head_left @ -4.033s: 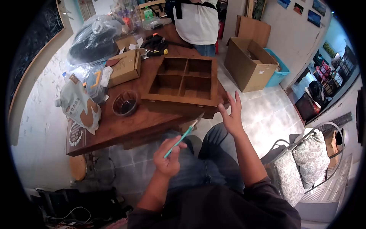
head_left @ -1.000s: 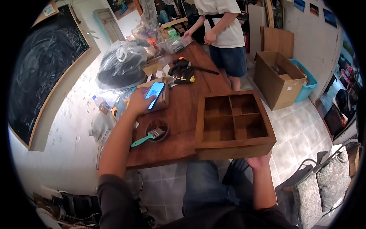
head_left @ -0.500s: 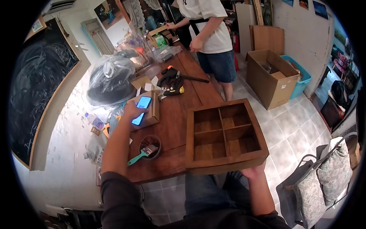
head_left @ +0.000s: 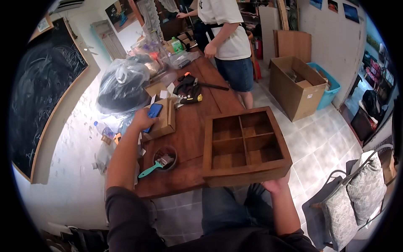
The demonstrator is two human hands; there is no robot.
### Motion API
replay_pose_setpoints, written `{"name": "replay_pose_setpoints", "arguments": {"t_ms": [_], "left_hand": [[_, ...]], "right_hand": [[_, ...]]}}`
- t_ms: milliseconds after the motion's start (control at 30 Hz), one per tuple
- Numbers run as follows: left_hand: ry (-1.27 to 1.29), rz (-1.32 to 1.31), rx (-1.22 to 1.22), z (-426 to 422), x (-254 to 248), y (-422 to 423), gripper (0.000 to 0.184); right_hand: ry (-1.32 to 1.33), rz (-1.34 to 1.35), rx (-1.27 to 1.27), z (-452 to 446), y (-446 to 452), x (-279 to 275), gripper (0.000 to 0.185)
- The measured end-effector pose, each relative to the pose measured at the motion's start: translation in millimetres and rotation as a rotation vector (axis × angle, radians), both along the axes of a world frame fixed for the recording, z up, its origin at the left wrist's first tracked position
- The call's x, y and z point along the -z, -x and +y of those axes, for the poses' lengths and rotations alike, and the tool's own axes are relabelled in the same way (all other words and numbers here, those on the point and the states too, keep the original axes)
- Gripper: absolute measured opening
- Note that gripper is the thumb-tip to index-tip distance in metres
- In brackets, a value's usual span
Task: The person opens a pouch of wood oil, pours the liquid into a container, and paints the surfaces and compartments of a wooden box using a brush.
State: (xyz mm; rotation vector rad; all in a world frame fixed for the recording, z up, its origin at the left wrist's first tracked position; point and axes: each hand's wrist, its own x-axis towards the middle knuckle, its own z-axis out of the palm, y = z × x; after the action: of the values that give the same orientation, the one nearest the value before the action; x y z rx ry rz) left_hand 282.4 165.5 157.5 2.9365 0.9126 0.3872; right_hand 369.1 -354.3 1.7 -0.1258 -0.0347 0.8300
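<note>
My left hand [head_left: 145,119] is closed at the lower left edge of a smartphone [head_left: 155,110], with a finger lying across it. The phone is over a small cardboard box [head_left: 167,122], and its screen looks dim blue. My right hand [head_left: 277,183] is beneath the near right corner of a brown wooden box [head_left: 248,178] with four compartments, gripping it from below, its fingers mostly hidden. That box overlaps the table's right edge. Left of it, a paintbrush [head_left: 151,169] with a turquoise handle rests across a round container [head_left: 170,152] of dark contents.
On the wooden table [head_left: 193,138] lie a black tool with orange and yellow parts [head_left: 191,94] and bulging plastic bags [head_left: 124,86]. Another person [head_left: 226,46] stands beyond its far right side. A large cardboard box [head_left: 298,90], a blue tub [head_left: 329,93] and a cushioned chair [head_left: 350,206] are to the right.
The phone's screen has gone from bright to dim. The wooden box and my right hand have shifted slightly left. The other person has turned, with one arm raised higher.
</note>
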Motion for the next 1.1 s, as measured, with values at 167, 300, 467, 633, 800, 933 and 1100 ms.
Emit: {"name": "replay_pose_setpoints", "arguments": {"t_ms": [167,300,467,633,800,933,1100], "left_hand": [[0.239,-0.045,0.071,-76.3,-48.2,79.2,0.06],[0.18,-0.227,0.01,-158.2,-39.5,167.2,0.048],[-0.158,-0.645,-0.171,-217.5,19.7,216.8,0.031],[-0.026,-0.816,-0.008,-239.4,57.1,212.5,0.037],[0.045,-0.842,-0.332,-206.0,69.8,195.8,0.045],[0.521,-0.951,-0.301,-170.6,102.6,186.7,0.044],[1.016,-1.197,-0.238,-155.6,110.1,175.8,0.026]], "right_hand": [[0.063,-0.056,0.019,-6.2,2.3,19.0,0.069],[0.009,-0.133,0.066,-21.5,15.6,26.1,0.07],[0.156,-0.137,0.118,-29.9,21.3,27.1,0.066],[0.139,-0.071,0.139,-34.7,21.1,34.8,0.067],[0.142,0.047,0.14,-37.0,19.4,39.5,0.067],[0.167,0.044,0.174,-30.9,24.8,35.4,0.069],[0.054,0.07,0.127,-34.6,21.6,42.4,0.071]]}}
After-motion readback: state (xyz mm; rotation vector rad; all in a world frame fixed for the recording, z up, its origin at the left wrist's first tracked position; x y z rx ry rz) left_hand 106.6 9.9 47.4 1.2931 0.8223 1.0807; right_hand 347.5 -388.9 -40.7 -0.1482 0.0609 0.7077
